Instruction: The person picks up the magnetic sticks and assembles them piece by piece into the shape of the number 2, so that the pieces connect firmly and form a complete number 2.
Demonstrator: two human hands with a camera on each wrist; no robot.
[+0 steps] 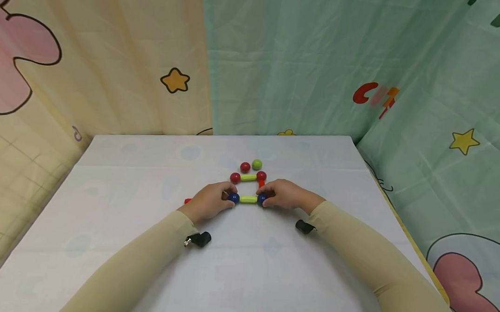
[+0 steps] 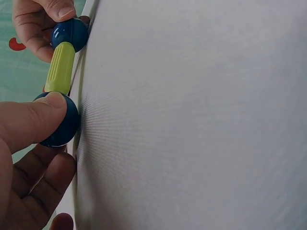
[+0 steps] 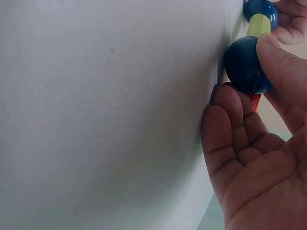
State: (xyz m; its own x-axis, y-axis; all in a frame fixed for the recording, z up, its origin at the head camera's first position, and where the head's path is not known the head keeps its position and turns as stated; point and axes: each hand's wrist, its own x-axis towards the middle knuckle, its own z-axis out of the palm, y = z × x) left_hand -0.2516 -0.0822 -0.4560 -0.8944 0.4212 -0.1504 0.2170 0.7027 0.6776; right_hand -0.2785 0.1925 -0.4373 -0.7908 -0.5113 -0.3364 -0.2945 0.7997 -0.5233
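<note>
My left hand (image 1: 208, 200) pinches a dark blue ball (image 1: 234, 197) between thumb and fingers. With its thumb and fingers, my right hand (image 1: 288, 194) holds a second blue ball (image 1: 261, 199). A ribbed yellow-green rod (image 1: 248, 199) joins these two balls, low over the white tabletop. From the right blue ball a red rod (image 1: 261, 184) runs back to a red ball (image 1: 261, 175); the right fingers partly hide it. Another yellow-green rod (image 1: 248, 177) links that ball to a red ball (image 1: 235, 177) on the left. The left wrist view shows the left thumb on its blue ball (image 2: 67, 127).
Behind the joined pieces lie a separate red ball (image 1: 245, 167) and a green ball (image 1: 256, 164). A red piece (image 1: 187, 200) shows beside the left hand, mostly hidden. White cloth covers the table (image 1: 255, 277); printed curtains (image 1: 280, 71) stand behind and at the right.
</note>
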